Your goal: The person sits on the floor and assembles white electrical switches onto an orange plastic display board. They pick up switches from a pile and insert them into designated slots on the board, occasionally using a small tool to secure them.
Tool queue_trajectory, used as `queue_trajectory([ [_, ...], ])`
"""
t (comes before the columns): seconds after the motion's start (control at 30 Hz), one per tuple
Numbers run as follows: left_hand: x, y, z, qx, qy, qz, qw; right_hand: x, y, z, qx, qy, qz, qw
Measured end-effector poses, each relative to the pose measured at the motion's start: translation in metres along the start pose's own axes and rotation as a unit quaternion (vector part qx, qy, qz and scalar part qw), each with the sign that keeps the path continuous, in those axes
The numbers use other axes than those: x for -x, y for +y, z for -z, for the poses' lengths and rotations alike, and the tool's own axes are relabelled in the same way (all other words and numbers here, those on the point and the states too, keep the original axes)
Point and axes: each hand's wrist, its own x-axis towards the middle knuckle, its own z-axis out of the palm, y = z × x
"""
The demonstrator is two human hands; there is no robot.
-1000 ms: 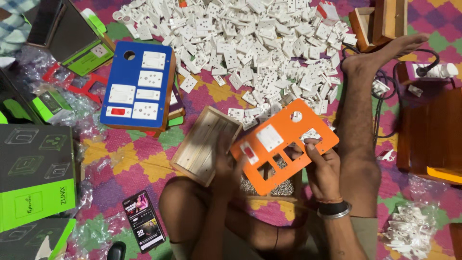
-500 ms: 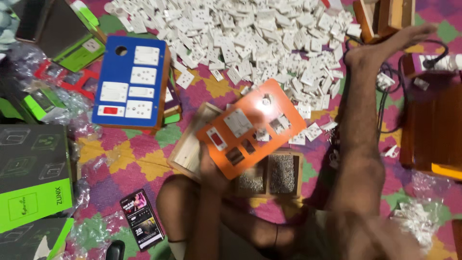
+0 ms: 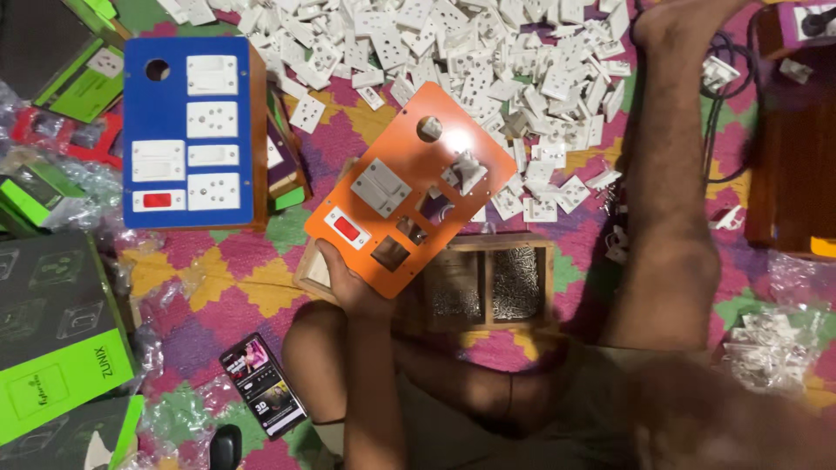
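My left hand (image 3: 350,280) grips the lower edge of an orange switch panel (image 3: 435,157) and holds it tilted above the floor mat. The panel carries a white switch (image 3: 380,187), a small red indicator (image 3: 347,229), a white socket piece (image 3: 468,169), a round hole and several empty square cutouts. Partly under the panel lie an open wooden box (image 3: 311,271) and a wooden tray (image 3: 488,245) whose two compartments hold small metal screws. My right hand is not in the picture. My bare leg (image 3: 666,174) stretches up the right side.
A big heap of white switches and sockets (image 3: 453,52) covers the top. A blue fitted panel (image 3: 187,130) stands at left on a wooden box. Green and black cartons (image 3: 52,331) lie far left, a phone (image 3: 261,383) lower left, dark wooden boxes (image 3: 792,148) at right.
My right hand has let go of the orange panel and left the view. My left hand alone now holds the panel, turned and raised toward the heap.
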Motion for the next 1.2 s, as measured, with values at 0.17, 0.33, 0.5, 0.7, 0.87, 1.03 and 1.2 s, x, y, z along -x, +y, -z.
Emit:
queue_trajectory([
  [0.17,-0.006,-0.01,-0.011,0.011,0.055,0.011,0.998,0.102,0.043,0.044,0.039,-0.338,0.054,0.939],
  [0.33,0.0,-0.02,-0.015,-0.04,0.025,0.016,0.999,0.124,0.054,0.008,0.101,-0.385,0.016,0.917],
  [0.5,-0.01,-0.028,-0.008,-0.063,0.002,0.006,0.998,0.116,0.043,0.036,-0.101,-0.261,-0.068,0.958],
  [0.7,-0.006,-0.053,-0.008,-0.05,0.06,0.06,0.995,0.151,0.002,0.082,-0.206,-0.556,-0.061,0.803],
  [0.87,0.004,-0.062,-0.012,-0.039,0.083,0.07,0.993,0.202,-0.031,0.061,-0.119,-0.5,0.145,0.845],
  [1.03,0.003,-0.069,-0.018,-0.015,0.064,0.097,0.993,0.213,-0.044,0.061,-0.019,-0.44,0.207,0.873],
  [1.2,0.005,-0.075,-0.011,-0.041,0.037,0.065,0.996,0.229,-0.036,0.061,0.002,-0.42,0.151,0.895],
])
